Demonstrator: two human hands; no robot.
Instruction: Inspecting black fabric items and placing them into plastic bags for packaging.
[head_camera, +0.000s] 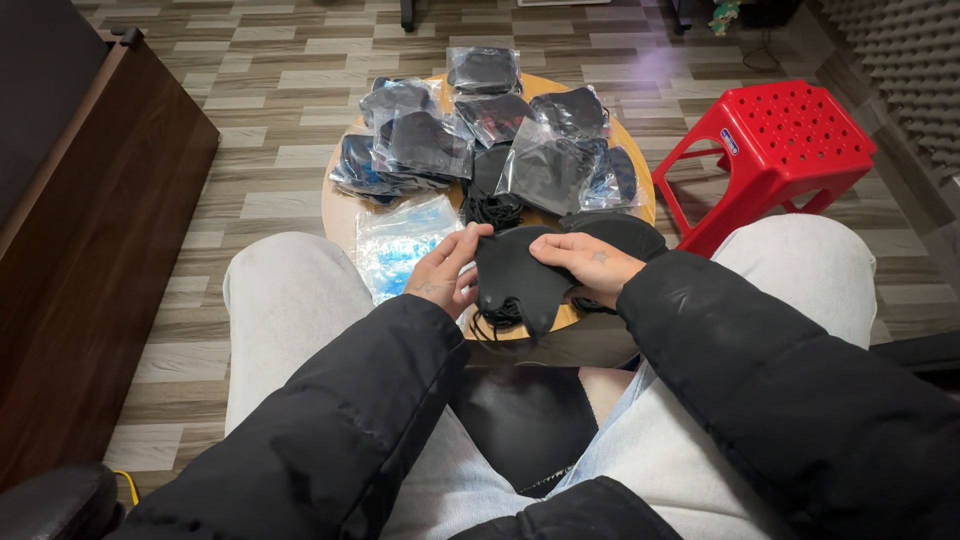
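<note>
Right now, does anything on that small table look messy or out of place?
Mostly the bagged masks: they lie in a loose, overlapping heap on the round table. A few hang over its rim. Both hands, left and right, hold one black mask. Nothing looks damaged.

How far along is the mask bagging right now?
About ten bagged masks lie piled on the round table. Left hand and right hand hold one loose black mask. More loose masks and a stack of empty bags remain.
</note>
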